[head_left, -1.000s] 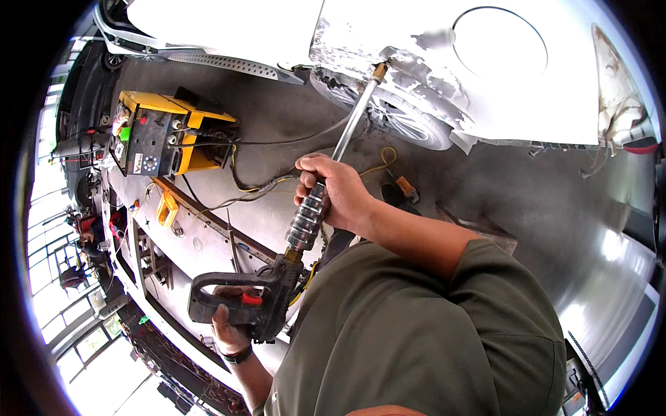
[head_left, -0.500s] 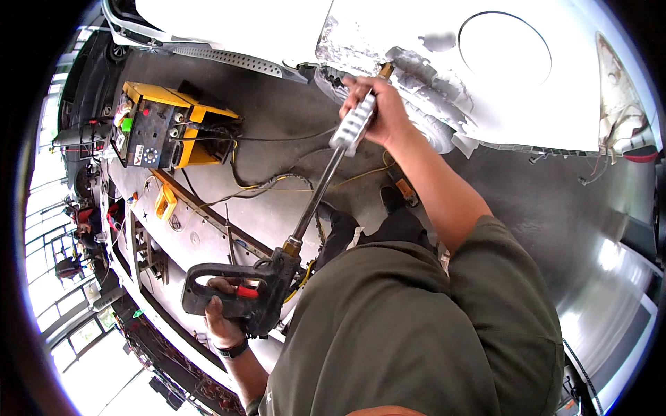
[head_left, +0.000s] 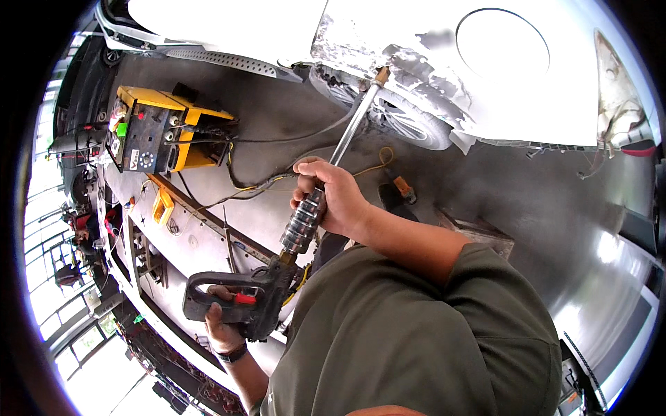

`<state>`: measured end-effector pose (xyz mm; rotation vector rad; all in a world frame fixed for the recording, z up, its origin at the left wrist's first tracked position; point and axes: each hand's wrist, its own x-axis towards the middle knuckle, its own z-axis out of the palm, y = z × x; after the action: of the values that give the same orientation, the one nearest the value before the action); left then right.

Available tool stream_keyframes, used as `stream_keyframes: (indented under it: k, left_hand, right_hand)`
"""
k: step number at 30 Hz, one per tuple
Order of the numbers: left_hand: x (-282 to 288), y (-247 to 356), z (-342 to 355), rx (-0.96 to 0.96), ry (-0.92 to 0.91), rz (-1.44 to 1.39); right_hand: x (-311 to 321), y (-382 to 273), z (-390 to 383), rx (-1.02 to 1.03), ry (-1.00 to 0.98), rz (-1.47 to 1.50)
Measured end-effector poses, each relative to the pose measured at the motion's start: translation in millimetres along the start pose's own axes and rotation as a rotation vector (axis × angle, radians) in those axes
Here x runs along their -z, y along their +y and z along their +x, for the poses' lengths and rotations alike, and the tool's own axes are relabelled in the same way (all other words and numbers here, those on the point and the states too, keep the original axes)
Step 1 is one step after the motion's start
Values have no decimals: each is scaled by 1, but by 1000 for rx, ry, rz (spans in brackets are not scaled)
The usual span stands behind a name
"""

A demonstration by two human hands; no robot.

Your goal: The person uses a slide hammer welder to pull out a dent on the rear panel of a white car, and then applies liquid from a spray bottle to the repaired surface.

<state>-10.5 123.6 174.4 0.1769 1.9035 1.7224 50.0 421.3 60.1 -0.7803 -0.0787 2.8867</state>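
Observation:
My right hand (head_left: 331,197) is closed on the ribbed steel sliding weight (head_left: 298,225) of a slide-hammer puller, low on its shaft beside the brass fitting above the gun body. My left hand (head_left: 225,326) grips the black handle (head_left: 250,305) with its red trigger. The steel rod (head_left: 354,121) runs up to a brass tip (head_left: 381,75) at the scuffed, patchy lower part of a white car panel (head_left: 513,104), just above the wheel (head_left: 423,128). Whether the tip is fixed to the panel I cannot tell.
A yellow-and-black machine (head_left: 149,139) with cables stands at the left, near a long frame rail (head_left: 208,218) and a small yellow tray (head_left: 163,206). An orange-and-black tool (head_left: 404,189) lies on the floor by my feet, and a metal block (head_left: 485,236) sits right of them.
Half a second ago my right hand and the weight were far up the rod near the panel; they are now back down by the gun body, as a second ago.

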Motion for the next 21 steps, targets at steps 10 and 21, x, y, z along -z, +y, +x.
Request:
stream_keyframes:
  k: [10,21]
  left_hand:
    - [-13,-8,2,-4,2,-45]
    - [-2,-14,3,3,-38,-91]
  right_hand:
    - [2,-12,1,-3,22,-28]
    - [2,-11,6,-2,15,-49]
